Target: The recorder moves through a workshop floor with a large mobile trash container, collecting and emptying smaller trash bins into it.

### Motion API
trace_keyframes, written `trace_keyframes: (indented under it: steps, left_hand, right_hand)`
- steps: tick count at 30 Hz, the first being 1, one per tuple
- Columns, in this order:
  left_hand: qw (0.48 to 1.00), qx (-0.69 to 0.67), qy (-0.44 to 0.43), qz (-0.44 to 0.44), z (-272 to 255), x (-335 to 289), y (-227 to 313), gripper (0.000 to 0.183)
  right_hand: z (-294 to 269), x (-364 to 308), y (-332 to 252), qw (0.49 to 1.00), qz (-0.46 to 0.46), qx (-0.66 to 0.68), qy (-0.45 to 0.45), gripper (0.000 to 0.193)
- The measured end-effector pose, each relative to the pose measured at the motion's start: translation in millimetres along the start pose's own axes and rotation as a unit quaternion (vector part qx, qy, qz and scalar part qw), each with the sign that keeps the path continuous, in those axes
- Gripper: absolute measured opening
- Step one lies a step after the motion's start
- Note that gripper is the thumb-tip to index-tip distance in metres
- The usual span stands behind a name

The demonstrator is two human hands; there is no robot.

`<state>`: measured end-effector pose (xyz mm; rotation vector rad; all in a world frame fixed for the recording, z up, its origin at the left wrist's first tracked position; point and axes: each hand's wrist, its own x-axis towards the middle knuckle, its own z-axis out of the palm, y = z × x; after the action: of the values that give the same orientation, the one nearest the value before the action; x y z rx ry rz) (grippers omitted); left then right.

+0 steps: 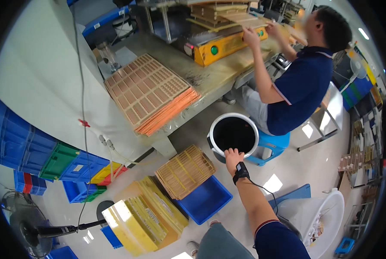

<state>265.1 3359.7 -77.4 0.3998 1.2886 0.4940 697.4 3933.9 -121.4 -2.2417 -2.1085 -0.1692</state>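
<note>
My right hand (233,160) reaches forward to a round white bucket (256,137) on the floor. Its fingers curl over the near rim. The bucket's inside looks black; whether that is a liner or contents I cannot tell. On my right wrist sits a black strapped device (241,171) with a cable running back along the arm. Just left of the hand, a stack of brown slotted panels (185,170) with yellow strips lies partly over a blue plastic bin (208,199). My left hand is out of view.
A co-worker (303,84) sits on a blue stool (274,144), handling a panel at the workbench (219,82). Brown gridded sheets (147,88) lie stacked on its corner. Yellow boards (136,220), a fan (31,228), blue crates (15,134) and a white waste bin (331,216) stand around.
</note>
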Motion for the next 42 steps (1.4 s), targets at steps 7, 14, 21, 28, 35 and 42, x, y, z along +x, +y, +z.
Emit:
trace_keyframes:
  steps: [7, 14, 21, 28, 35, 42]
  left_hand:
    - [0.951, -0.081, 0.143, -0.263, 67, -4, 62, 0.036]
    - [0.924, -0.09, 0.196, -0.315, 76, 21, 84, 0.033]
    - [0.931, -0.08, 0.194, -0.299, 86, 59, 109, 0.034]
    - [0.942, -0.108, 0.155, -0.277, 69, 64, 76, 0.034]
    - [0.932, -0.116, 0.209, -0.272, 94, 56, 106, 0.034]
    - [0.903, -0.154, 0.224, -0.334, 107, 67, 122, 0.035]
  right_hand:
    - [117, 59, 14, 1.0, -0.008, -0.011, -0.023, 0.011]
    - [215, 71, 19, 0.998, -0.002, -0.036, -0.044, 0.013]
    - [256, 69, 27, 0.997, 0.039, -0.021, -0.058, 0.011]
    - [290, 26, 55, 0.91, 0.357, 0.085, 0.193, 0.057]
    - [303, 73, 33, 0.493, 0.513, 0.702, 0.035, 0.057]
    - [316, 129, -10, 0.503, 0.416, 0.729, -0.207, 0.033]
